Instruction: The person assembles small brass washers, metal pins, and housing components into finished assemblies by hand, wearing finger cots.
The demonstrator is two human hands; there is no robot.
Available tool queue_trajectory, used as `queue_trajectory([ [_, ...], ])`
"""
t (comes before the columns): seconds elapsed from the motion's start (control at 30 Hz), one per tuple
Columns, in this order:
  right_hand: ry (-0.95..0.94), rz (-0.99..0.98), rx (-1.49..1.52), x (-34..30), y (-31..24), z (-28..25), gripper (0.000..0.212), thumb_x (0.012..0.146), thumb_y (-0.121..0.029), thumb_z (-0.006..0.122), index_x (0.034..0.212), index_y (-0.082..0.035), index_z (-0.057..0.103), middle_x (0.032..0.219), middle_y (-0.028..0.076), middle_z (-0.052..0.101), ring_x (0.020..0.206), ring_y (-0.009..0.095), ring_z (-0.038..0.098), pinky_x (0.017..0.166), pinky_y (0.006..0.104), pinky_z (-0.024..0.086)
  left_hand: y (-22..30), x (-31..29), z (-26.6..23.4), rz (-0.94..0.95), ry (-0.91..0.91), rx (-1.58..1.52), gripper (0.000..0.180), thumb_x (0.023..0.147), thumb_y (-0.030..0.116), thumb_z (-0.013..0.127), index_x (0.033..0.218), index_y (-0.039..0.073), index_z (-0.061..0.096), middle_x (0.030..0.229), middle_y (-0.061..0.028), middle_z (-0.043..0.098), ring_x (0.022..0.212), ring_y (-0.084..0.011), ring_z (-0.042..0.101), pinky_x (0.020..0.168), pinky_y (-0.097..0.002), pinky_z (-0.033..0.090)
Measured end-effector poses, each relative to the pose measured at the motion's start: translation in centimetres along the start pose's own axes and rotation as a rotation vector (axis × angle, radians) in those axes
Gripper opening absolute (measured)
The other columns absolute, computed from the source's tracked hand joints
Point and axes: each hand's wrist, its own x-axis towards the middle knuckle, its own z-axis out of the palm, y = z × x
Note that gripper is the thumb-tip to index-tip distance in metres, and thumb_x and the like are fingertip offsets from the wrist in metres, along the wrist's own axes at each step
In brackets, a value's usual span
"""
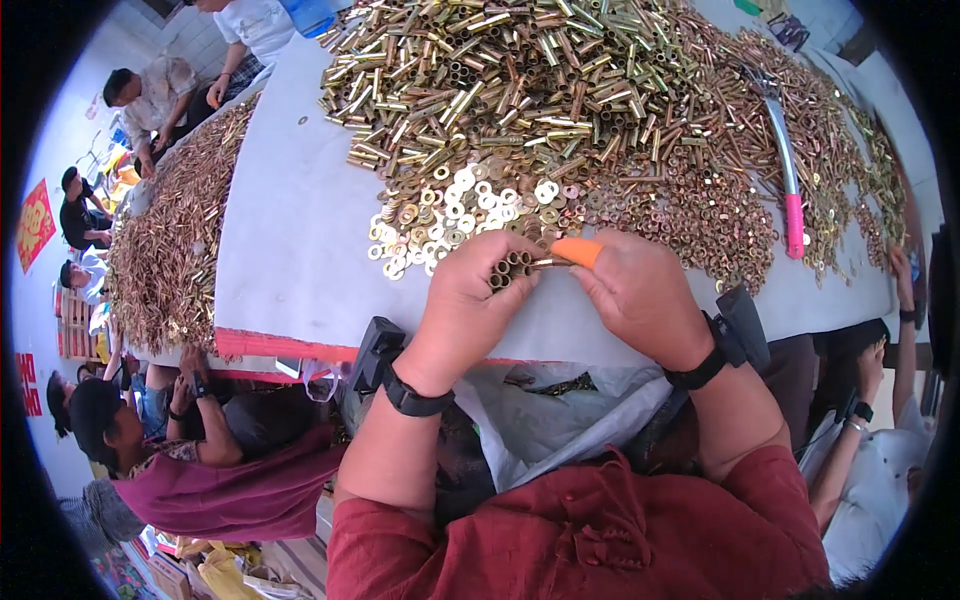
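Note:
My left hand [470, 290] is closed round a small bunch of brass-coloured metal tubes [508, 268], their open ends facing left. Opposite it, my right hand [645, 295] has its fingers pinched together at the far end of a thin metal piece [548, 263] that spans the gap between both hands. An orange finger cover [577, 251] sits on one right finger. Just beyond my hands lie shiny flat washers [465, 205] and, to the right, many small nuts [715, 225]. A large heap of similar metal tubes [520, 80] rises behind them.
A long tool with a pink handle [794, 225] lies on the right of the white table [285, 240]. A white sack [560, 430] hangs open below the near edge. Another parts-covered table [170, 240] stands left. People sit close on both sides.

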Motion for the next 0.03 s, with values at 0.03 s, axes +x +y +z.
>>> queue_trajectory([
  [0.03, -0.048, 0.028, -0.016, 0.05, -0.60, -0.47, 0.028, 0.086, -0.013, 0.067, 0.114, -0.010, 0.069, 0.099, 0.019, 0.067, 0.088, 0.036, 0.066, 0.078, 0.0414, 0.054, 0.01, -0.17, -0.50, 0.076, -0.035, 0.172, 0.018, 0.091, 0.006, 0.068, 0.109, 0.009, 0.065, 0.097, -0.0056, 0.068, 0.091, -0.0160, 0.063, 0.083, -0.0250, 0.049],
])
